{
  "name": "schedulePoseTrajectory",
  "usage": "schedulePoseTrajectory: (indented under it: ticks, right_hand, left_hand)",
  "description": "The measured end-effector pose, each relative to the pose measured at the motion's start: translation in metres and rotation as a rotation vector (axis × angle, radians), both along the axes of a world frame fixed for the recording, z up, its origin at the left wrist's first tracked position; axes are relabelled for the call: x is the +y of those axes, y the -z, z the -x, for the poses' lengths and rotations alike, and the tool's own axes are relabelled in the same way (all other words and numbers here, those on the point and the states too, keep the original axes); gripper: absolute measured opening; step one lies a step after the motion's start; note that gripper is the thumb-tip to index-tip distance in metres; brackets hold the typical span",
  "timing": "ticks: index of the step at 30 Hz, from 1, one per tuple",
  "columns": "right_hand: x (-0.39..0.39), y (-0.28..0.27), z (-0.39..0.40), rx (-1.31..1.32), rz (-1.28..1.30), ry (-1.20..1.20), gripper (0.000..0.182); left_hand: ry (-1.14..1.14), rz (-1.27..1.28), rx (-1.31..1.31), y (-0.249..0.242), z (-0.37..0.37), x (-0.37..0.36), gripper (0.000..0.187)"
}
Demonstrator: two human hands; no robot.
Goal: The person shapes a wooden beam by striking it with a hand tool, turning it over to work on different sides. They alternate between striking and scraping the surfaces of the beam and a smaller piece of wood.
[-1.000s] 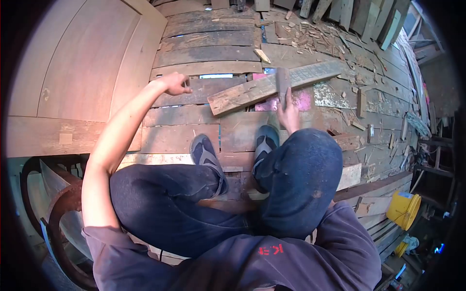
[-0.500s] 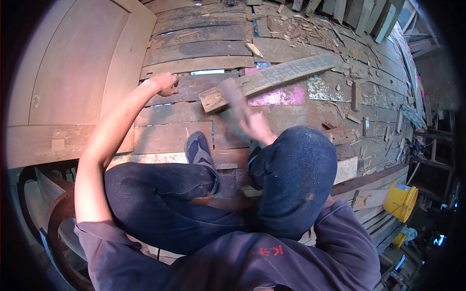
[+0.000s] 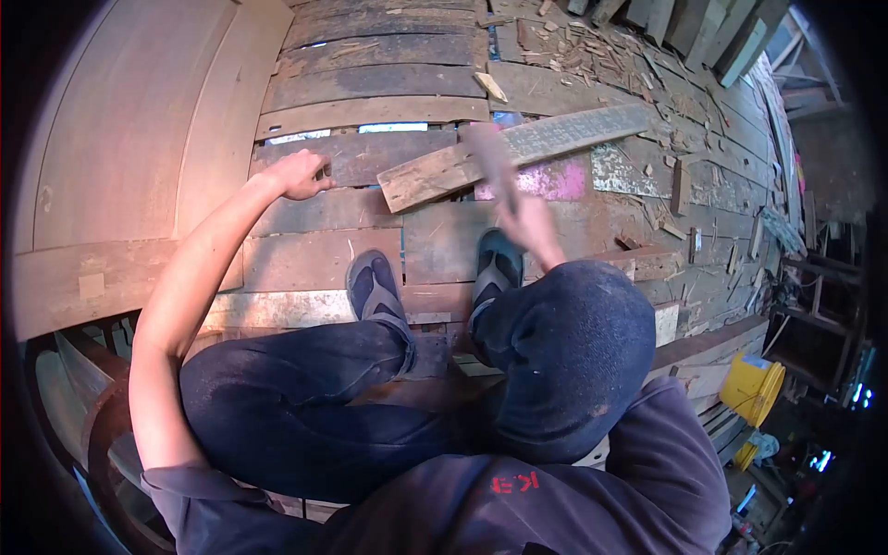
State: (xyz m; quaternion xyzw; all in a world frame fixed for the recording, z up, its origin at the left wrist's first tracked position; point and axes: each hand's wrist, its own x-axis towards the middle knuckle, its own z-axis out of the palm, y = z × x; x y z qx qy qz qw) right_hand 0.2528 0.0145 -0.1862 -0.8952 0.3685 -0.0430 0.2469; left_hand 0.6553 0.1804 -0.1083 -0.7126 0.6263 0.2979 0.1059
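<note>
My right hand [image 3: 527, 225] is wrapped round the lower end of a long, flat brownish tool [image 3: 492, 159], smeared by motion. In this view the tool crosses the wooden beam [image 3: 435, 178], which lies slantwise on the plank floor with its cut end towards the left. My left hand [image 3: 299, 175] hovers left of that cut end, apart from the beam, its fingers curled in; I cannot tell whether something small is in them. Below the beam, my two sandalled feet [image 3: 375, 282] rest on the planks, knees bent up on either side.
A wooden panel door [image 3: 129, 129] stands at the left, above a curved brown frame [image 3: 106, 416]. Wood chips [image 3: 592, 65] litter the floor at the upper right, near upright boards [image 3: 698, 32]. A yellow bucket [image 3: 751, 388] sits at the right. Light shows through floor gaps.
My right hand and the tool have moved right and up along the beam. My left hand has shifted slightly left and down in view. The camera view has also shifted a little.
</note>
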Motion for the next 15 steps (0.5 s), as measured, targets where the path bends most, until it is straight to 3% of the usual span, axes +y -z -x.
schedulePoseTrajectory:
  ticks: [2, 4, 6, 8, 10, 12, 14, 15]
  right_hand:
    - [-0.010, -0.004, -0.001, -0.193, 0.015, 0.228, 0.076]
    - [0.020, 0.010, -0.015, -0.262, 0.028, 0.146, 0.082]
    - [0.051, 0.004, -0.012, -0.186, -0.044, -0.283, 0.085]
    - [0.049, -0.016, -0.011, 0.017, 0.056, -0.371, 0.080]
    - [0.014, 0.003, -0.004, -0.039, 0.115, -0.147, 0.082]
    - [-0.008, 0.001, -0.005, -0.130, 0.049, 0.221, 0.079]
    - [0.012, 0.008, -0.018, -0.228, 0.087, 0.194, 0.081]
    - [0.026, 0.010, -0.019, -0.160, 0.080, 0.030, 0.084]
  left_hand:
    - [-0.005, -0.027, 0.024, 0.007, 0.001, 0.007, 0.041]
    - [0.011, -0.054, 0.047, 0.016, 0.001, 0.013, 0.041]
    - [0.025, -0.074, 0.060, 0.022, 0.003, 0.015, 0.041]
    - [0.024, -0.090, 0.059, 0.024, 0.005, 0.018, 0.041]
    - [0.030, -0.106, 0.014, 0.014, 0.011, 0.018, 0.042]
    - [0.021, -0.145, 0.000, 0.016, 0.011, 0.029, 0.043]
    - [0.024, -0.180, 0.004, 0.028, 0.000, 0.030, 0.044]
    - [0.035, -0.185, -0.035, 0.030, -0.003, 0.029, 0.045]
